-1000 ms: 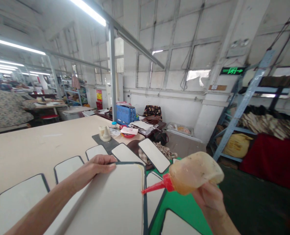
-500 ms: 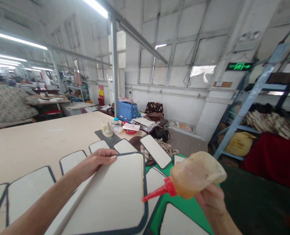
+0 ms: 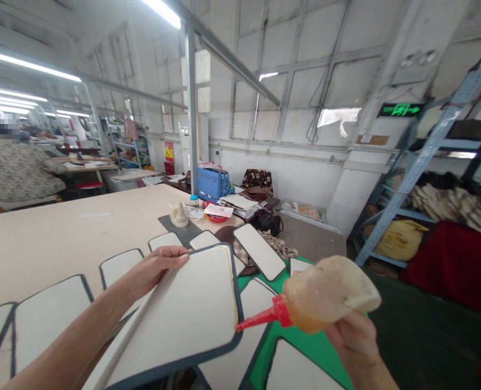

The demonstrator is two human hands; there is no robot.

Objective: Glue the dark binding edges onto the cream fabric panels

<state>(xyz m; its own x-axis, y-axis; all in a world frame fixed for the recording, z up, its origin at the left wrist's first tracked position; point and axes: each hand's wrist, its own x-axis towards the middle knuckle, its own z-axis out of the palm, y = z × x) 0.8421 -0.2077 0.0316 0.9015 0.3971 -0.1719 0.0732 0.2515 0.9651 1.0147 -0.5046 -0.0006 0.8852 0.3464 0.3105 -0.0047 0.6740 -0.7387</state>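
Note:
My left hand (image 3: 165, 265) grips the far edge of a white panel with a dark border (image 3: 179, 314), thumb on top, and holds it tilted above the table. Fingers of my right hand (image 3: 352, 333) are wrapped round a cloudy squeeze bottle (image 3: 332, 292) with amber liquid inside. The bottle lies nearly on its side, its red nozzle (image 3: 260, 317) pointing left. The tip meets the panel's right edge near the rounded corner. A thin yellowish line of glue (image 3: 233, 276) runs along the panel's edge, inside the dark border.
Several similar panels (image 3: 53, 314) lie on the beige table (image 3: 90, 227) and a green surface (image 3: 322, 352). Farther back are a cone-shaped holder (image 3: 179, 214), a blue basket (image 3: 213, 183) and papers. A blue shelf rack (image 3: 419, 173) stands right; a person (image 3: 17, 168) is at far left.
The panel has turned and shifted up and left under the nozzle, so the tip is now closer to its corner. The glue line has grown along the edge. My right hand has barely moved.

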